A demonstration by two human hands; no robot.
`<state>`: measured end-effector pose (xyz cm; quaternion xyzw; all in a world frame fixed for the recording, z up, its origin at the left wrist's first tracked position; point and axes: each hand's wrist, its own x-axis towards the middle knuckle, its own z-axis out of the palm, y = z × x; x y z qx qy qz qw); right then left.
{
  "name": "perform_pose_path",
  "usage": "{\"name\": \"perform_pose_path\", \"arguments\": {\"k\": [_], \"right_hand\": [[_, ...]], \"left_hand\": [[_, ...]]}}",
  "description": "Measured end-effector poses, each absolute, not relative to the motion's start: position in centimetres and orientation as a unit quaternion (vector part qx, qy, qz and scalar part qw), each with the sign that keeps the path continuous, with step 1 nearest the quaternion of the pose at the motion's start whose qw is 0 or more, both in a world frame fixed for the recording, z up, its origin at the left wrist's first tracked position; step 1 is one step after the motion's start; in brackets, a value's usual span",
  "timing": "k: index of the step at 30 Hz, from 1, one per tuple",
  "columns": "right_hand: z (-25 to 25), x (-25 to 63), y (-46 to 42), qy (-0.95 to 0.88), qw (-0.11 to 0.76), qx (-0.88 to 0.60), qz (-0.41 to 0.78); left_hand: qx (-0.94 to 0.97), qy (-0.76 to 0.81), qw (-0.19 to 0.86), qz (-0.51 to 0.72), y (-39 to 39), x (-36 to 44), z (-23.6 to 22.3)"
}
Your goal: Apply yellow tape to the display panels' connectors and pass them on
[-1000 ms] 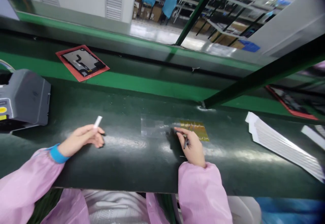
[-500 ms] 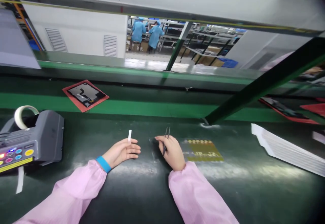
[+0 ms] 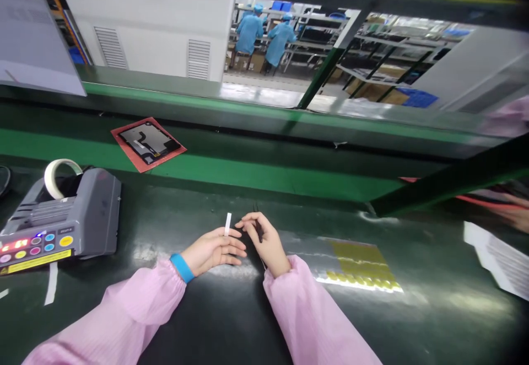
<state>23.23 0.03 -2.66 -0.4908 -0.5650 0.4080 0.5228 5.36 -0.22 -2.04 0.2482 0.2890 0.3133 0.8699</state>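
Observation:
My left hand (image 3: 215, 253) is held palm inward with its fingers loosely extended. A short strip of white tape (image 3: 228, 224) stands up from between its thumb and index finger. Close by on the right, my right hand (image 3: 264, 238) is closed around dark tweezers (image 3: 259, 230), mostly hidden by the fingers. Its thumb and index finger come near the left fingertips; whether they touch is unclear. Beside the right wrist, a clear sheet with yellow-amber stickers (image 3: 363, 260) lies on the dark green table (image 3: 198, 321).
A grey tape dispenser (image 3: 95, 210) with a tape roll (image 3: 52, 180) stands at left, a white strip (image 3: 51, 285) hanging from it. A display panel (image 3: 149, 141) lies on red wrap behind. At right are a green post (image 3: 454, 180), white sheets (image 3: 500, 260) and another person's hand (image 3: 514, 210).
My right hand has come left, closer to my left hand. The clear sheet now lies with its pale tabbed edge toward me. The view has shifted, and another person's hand appears at right.

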Motion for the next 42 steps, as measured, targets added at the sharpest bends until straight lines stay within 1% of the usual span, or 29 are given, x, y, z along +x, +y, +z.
{"name": "perform_pose_path", "arguments": {"k": [9,13,17,24,29,42], "right_hand": [[-1.5,24.7,0.6,-0.315,0.635,-0.408,0.574],[-1.4,25.2,1.2,-0.223,0.654,-0.369,0.621],[-1.6,25.3,1.3,-0.17,0.659,-0.349,0.644],[-2.1,25.0,1.5,-0.134,0.644,-0.356,0.663],[-2.1,24.7,1.5,-0.135,0.626,-0.365,0.676],[-1.9,24.6,1.3,-0.15,0.614,-0.376,0.677]], "left_hand": [[0.253,0.296,0.87,0.303,-0.2,5.3,-1.6],[0.253,0.3,0.868,0.303,-0.2,5.2,-1.4],[0.251,0.298,0.869,0.305,-0.3,5.2,-1.3],[0.247,0.294,0.87,0.31,-0.5,5.2,-1.4],[0.25,0.296,0.867,0.312,-0.5,5.3,-1.5],[0.256,0.294,0.868,0.308,-0.6,5.2,-1.8]]}}
